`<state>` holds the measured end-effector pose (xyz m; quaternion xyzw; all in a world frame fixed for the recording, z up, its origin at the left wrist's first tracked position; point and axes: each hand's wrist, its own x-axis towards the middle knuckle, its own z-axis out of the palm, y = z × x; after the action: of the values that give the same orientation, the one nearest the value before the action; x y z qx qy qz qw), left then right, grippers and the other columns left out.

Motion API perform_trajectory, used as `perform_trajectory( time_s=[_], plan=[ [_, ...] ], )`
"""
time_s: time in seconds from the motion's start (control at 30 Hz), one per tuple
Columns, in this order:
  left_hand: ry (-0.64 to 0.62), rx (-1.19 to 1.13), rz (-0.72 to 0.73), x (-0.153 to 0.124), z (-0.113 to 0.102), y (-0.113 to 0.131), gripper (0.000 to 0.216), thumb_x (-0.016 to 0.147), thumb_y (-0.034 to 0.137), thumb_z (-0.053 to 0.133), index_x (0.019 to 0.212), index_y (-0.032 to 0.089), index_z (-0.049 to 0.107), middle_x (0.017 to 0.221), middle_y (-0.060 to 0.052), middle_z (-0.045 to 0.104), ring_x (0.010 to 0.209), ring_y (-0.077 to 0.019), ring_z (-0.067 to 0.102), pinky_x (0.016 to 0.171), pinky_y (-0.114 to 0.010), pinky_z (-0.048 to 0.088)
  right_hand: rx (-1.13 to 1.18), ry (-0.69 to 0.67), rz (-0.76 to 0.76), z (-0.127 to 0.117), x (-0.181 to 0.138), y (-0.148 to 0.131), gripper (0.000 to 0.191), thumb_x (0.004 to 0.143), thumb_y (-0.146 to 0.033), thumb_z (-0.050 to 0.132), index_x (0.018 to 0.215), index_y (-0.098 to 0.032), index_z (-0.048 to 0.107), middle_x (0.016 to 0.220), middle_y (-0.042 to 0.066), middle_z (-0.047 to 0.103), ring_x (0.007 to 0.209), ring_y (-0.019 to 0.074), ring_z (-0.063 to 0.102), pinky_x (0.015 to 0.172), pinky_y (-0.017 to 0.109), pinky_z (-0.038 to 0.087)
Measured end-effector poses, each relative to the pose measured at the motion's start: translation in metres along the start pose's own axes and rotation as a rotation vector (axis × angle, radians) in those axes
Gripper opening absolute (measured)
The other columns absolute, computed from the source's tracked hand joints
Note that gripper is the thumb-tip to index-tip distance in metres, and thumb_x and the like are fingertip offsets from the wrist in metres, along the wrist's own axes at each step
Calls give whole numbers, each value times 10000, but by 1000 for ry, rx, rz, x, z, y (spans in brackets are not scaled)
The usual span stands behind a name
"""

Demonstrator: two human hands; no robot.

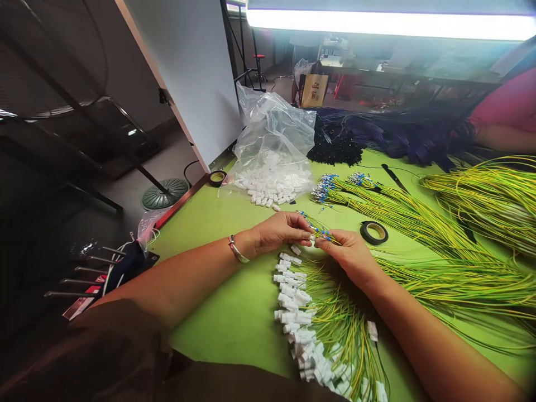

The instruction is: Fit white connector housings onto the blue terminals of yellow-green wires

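Frame ctr: left hand (280,231) and right hand (349,254) are both pinching yellow-green wires (319,229) w/ blue tips, fingers covering whatever sits between them. Below, white plugs (293,312) are running off the bottom edge.

— Where does the camera sit?
— On the person's head, facing forward and down across the green table (218,324).
— Close?
— Very. Forearms enter from the bottom edge; left hand (280,231) and right hand (349,254) meet mid-frame, near enough to show the wires (320,229) they pinch. The lamp (389,25) tops the view.
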<state>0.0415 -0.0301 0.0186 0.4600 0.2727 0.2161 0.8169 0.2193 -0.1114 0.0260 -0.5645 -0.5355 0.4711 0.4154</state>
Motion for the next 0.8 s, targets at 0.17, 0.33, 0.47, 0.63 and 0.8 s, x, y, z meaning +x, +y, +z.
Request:
perform_trajectory(
  time_s=[0.17, 0.33, 0.47, 0.63, 0.8],
  plan=[
    [-35, 37, 94, 1, 1, 2, 281, 592, 210, 829, 760, 85, 642, 697, -45, 691, 642, -112, 668, 643, -210, 524, 102, 5, 72, -5, 1, -1, 334, 659, -457, 724, 619, -147, 607, 467, -61, 383, 459, 64, 270, 457, 235, 214],
    [7, 154, 222, 1, 3, 7, 220, 631, 209, 793, 753, 85, 658, 654, -35, 670, 618, -97, 633, 650, -229, 516, 43, 37, 57, -7, 2, 3, 331, 702, -472, 693, 654, -157, 604, 452, -74, 350, 437, 65, 252, 439, 239, 183],
    [-33, 387, 202, 0, -2, 13, 127, 672, 150, 721, 770, 80, 681, 688, -46, 680, 618, -88, 615, 635, -215, 502, -90, 182, -65, -12, 2, 6, 309, 779, -440, 642, 648, -161, 616, 528, -35, 494, 524, 95, 422, 508, 235, 320],
    [-261, 904, 189, -6, 6, 7, 217, 689, 17, 564, 817, 101, 718, 750, -38, 707, 656, -87, 616, 623, -180, 471, 19, 424, -150, -16, -1, -2, 284, 810, -434, 627, 885, -170, 701, 736, 14, 622, 689, 128, 559, 647, 260, 454],
    [-496, 1058, 278, -23, 40, -14, 231, 750, 51, 537, 867, 111, 726, 831, -54, 717, 727, -107, 633, 689, -186, 482, 198, 522, -165, -2, -7, -16, 333, 851, -469, 564, 1014, -194, 658, 544, -59, 440, 468, 86, 402, 477, 225, 392]
  ],
)
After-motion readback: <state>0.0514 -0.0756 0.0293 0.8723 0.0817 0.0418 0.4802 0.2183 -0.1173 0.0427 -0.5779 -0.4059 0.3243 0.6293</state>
